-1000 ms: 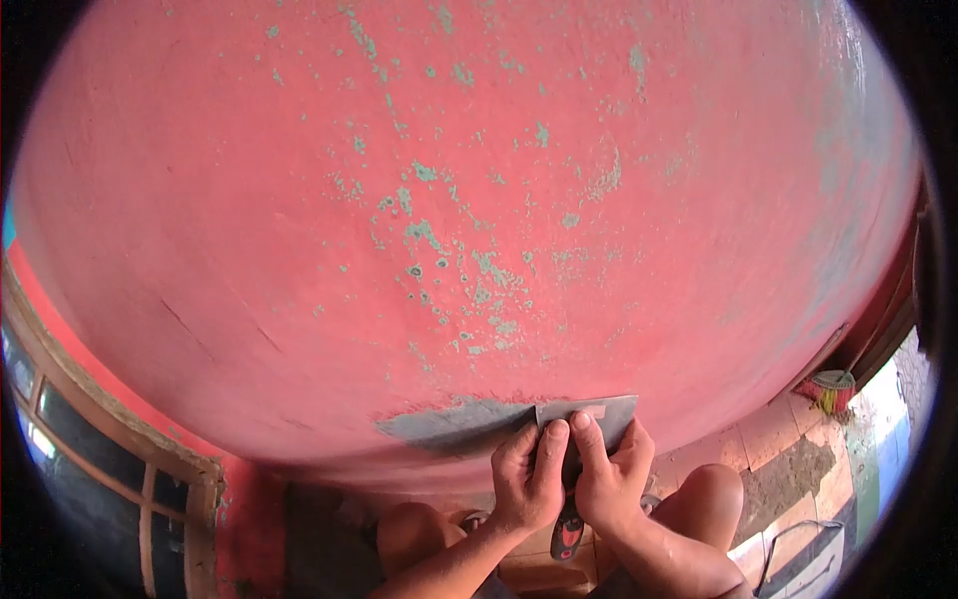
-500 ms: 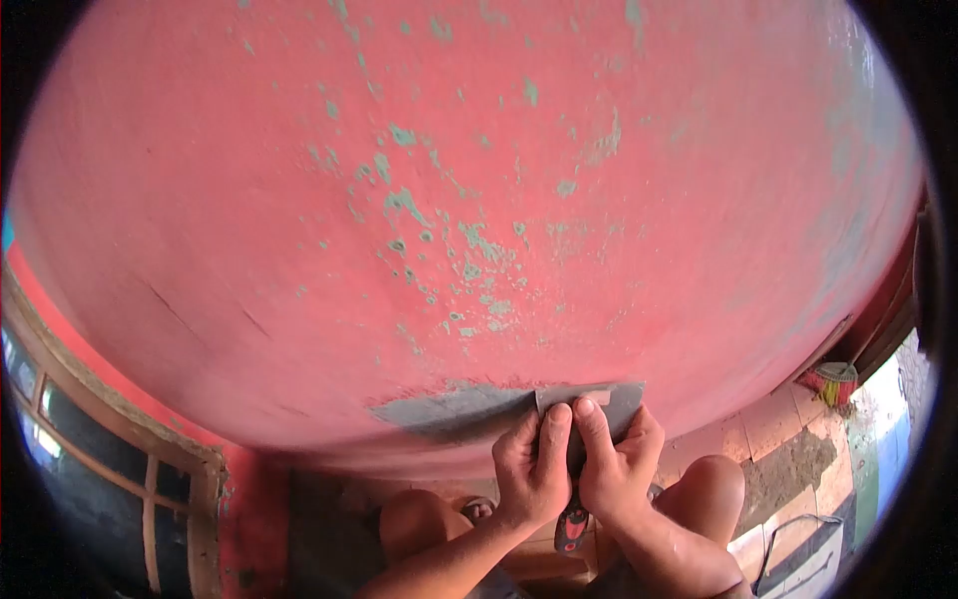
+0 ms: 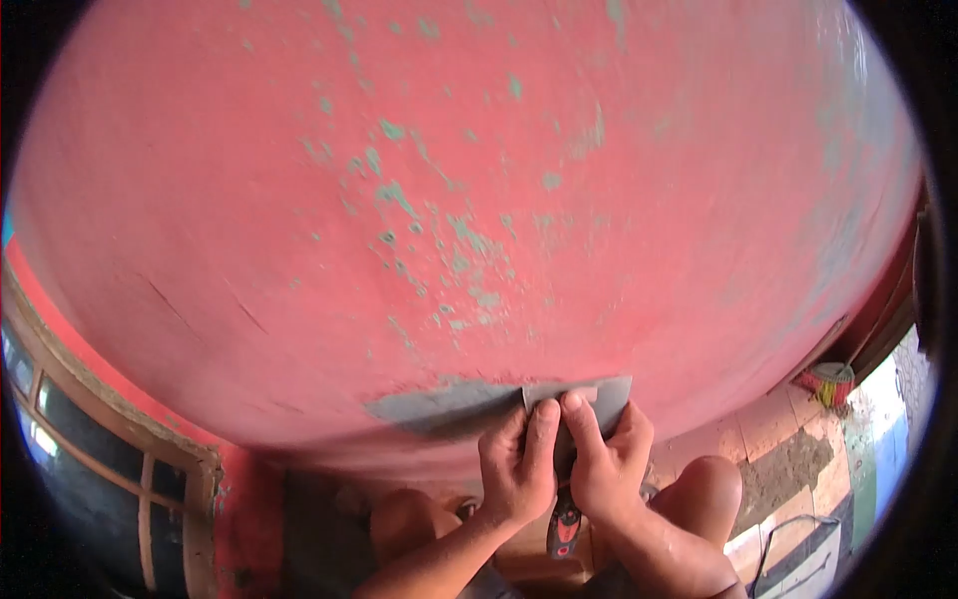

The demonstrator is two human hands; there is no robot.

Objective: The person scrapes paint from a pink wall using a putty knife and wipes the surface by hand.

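- Now my left hand [image 3: 519,467] and right hand [image 3: 602,461] both grip the scraper [image 3: 584,399], fingers pressed together on its blade, flat against the red wall [image 3: 479,200].
- Since a second ago the blade has slid slightly left, along the bared grey patch [image 3: 444,407].
- So the scraping is advancing.

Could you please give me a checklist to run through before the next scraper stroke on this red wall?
1. Both hands on the tool: left hand and right hand grip the scraper: ok.
2. Blade against the red wall: ok.
3. Blade at the edge of the bare grey patch: ok.
4. Blade sharpness: cannot tell.
5. Knees out of the tool's way: ok.
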